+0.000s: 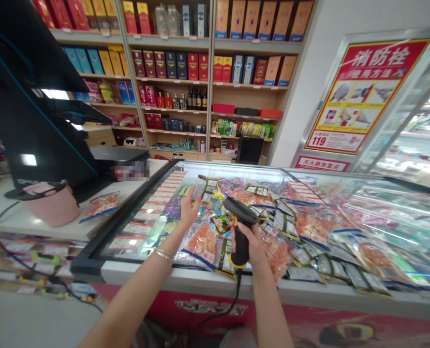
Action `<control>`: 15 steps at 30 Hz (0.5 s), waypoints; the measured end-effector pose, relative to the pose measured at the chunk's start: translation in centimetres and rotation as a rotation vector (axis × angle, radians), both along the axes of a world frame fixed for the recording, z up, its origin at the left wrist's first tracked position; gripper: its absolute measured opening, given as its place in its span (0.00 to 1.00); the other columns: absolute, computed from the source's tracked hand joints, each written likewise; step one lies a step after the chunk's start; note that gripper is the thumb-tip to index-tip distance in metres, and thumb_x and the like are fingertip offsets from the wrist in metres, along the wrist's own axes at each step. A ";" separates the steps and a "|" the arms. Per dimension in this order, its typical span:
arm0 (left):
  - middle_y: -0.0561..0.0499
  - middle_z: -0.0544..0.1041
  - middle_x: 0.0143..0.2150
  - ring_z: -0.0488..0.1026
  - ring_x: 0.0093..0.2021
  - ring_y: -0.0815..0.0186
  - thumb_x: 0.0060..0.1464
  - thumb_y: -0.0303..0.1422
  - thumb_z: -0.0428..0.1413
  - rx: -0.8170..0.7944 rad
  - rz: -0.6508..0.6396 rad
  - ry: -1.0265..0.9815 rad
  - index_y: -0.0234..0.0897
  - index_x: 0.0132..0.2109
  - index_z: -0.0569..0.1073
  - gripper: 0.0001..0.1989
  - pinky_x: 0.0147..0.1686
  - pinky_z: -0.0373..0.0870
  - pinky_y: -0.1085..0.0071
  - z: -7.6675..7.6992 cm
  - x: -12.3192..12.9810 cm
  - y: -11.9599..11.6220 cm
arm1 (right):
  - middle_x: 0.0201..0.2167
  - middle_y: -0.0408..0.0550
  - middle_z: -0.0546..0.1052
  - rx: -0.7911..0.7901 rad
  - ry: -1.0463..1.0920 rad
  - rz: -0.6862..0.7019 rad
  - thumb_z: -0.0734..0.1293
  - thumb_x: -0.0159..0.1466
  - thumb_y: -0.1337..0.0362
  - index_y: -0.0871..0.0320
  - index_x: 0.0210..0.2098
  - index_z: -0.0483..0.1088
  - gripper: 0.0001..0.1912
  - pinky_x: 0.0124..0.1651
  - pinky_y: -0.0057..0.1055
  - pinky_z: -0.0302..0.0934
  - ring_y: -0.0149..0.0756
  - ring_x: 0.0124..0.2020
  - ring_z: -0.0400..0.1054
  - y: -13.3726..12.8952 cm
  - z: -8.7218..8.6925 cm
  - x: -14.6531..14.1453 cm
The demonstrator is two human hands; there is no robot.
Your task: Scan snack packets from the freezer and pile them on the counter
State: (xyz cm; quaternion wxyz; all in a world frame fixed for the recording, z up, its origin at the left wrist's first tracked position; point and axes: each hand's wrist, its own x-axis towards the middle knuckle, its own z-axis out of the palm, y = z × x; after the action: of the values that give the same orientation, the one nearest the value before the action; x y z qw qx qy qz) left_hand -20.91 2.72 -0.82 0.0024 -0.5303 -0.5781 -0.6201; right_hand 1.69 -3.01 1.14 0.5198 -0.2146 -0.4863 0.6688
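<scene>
My right hand [254,243] is wrapped around the grip of a black and yellow barcode scanner [241,210], whose cable hangs down over the freezer's front. The scanner's head points left and away from me, above the heaped packets. Farther left, my left hand [190,209] is closed on the near edge of a small snack packet [200,185], its printed back turned up. Right beside that one lies a dark-edged packet [210,186] with a white label. Bags of orange-coloured snacks [202,240] and silver-backed packets [285,220] lie around and below both hands.
The packets are piled on the glass-topped chest freezer [200,274]. At left, a counter carries a black checkout terminal [44,121], a pink container [51,205] and one snack bag [100,205]. Shelves [171,41] of boxed goods stand behind; a fire-hydrant sign [367,96] is on the right.
</scene>
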 end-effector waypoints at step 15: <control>0.41 0.80 0.39 0.76 0.42 0.54 0.58 0.40 0.51 -0.499 0.277 0.255 0.35 0.49 0.74 0.17 0.42 0.69 0.65 2.4 -5.9 -5.9 | 0.20 0.40 0.66 -0.042 0.042 0.070 0.67 0.53 0.52 0.54 0.36 0.67 0.16 0.14 0.28 0.56 0.31 0.15 0.61 -2.4 2.5 0.7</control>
State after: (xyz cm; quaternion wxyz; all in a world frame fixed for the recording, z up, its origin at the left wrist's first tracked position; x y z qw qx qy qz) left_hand -26.85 -3.18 1.61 0.0290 -0.5042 -0.7744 -0.3812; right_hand 2.38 -5.45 3.69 0.5017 -0.1943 -0.4684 0.7008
